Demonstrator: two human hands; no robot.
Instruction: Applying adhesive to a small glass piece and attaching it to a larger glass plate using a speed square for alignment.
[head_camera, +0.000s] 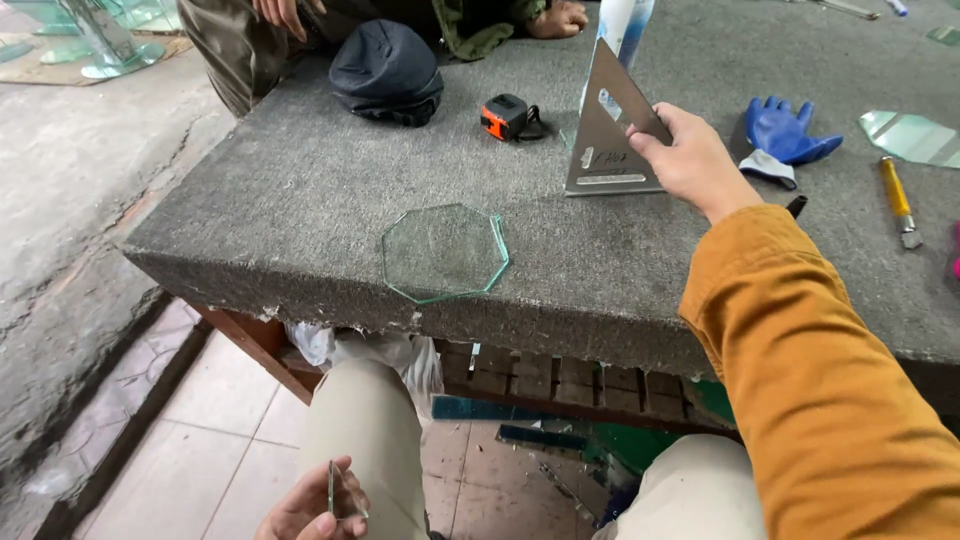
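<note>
The right arm, in an orange sleeve, extends from the lower right of the frame up toward the centre. The right hand (692, 160) is raised over the bench (300, 180), palm turned left, wrist roughly level. Its fingers are closed on the slanted right edge of a metal triangular square (605, 140) — the square stands nearly upright, its base edge on the grey bench surface.

The left hand (310, 510) is low, at the bottom edge of the frame below bench level, beside the knee. Its fingers are pinched together on a small glass offcut (345, 492), held edge-on.

An octagonal glass pane (445, 252) lies flat on the bench near the front edge, left of and below the square, apart from both hands.

Other items on the bench:
- a dark cap (388, 70), upper centre-left;
- an orange-and-black tape measure (508, 117), just left of the square;
- a blue glove (785, 135), right of the right hand;
- a yellow-handled glass cutter (897, 198), far right;
- a second glass piece (912, 137) — upper right.

Another person's hand (558, 18) rests at the far bench edge, top centre.
</note>
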